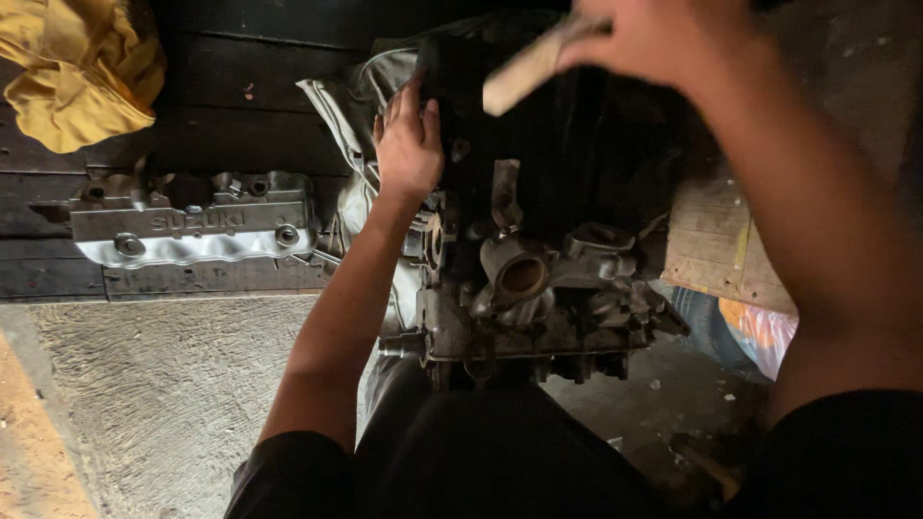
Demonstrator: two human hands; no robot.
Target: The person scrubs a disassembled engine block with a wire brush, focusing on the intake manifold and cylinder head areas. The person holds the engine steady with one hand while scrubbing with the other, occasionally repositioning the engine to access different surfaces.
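Bottom of frame: the person's dark-clothed lap and black sleeves, both bare forearms reaching up into the picture.

Centre: an engine block [538, 279], grimy cast metal, standing just beyond the knees. A round open port with a brownish bore faces the camera at mid-frame, with brackets and bosses clustered around it. The upper part of the block is dark and hard to read.

Left hand [407, 144], centre-left: laid flat against the upper left side of the engine block, fingers [404, 108] spread and extended, pressing on the dark casting, gripping nothing.

Right hand [663, 43], top centre-right, blurred: raised above the engine block, fingers closed around a pale wooden handle [527, 72] that slants down to the left. Whatever head the handle carries is hidden by the hand.

Left of the block, lower left: rough concrete floor [173, 384]. Beyond it, dark wooden planks [231, 106] carrying a silver valve cover [192, 229], lying flat, well apart from the left hand.

Right of the block: a pale wooden board [716, 245], and below it a bit of orange-and-white plastic bag [764, 332].

Upper left corner: a crumpled yellow cloth [82, 67] on the planks.
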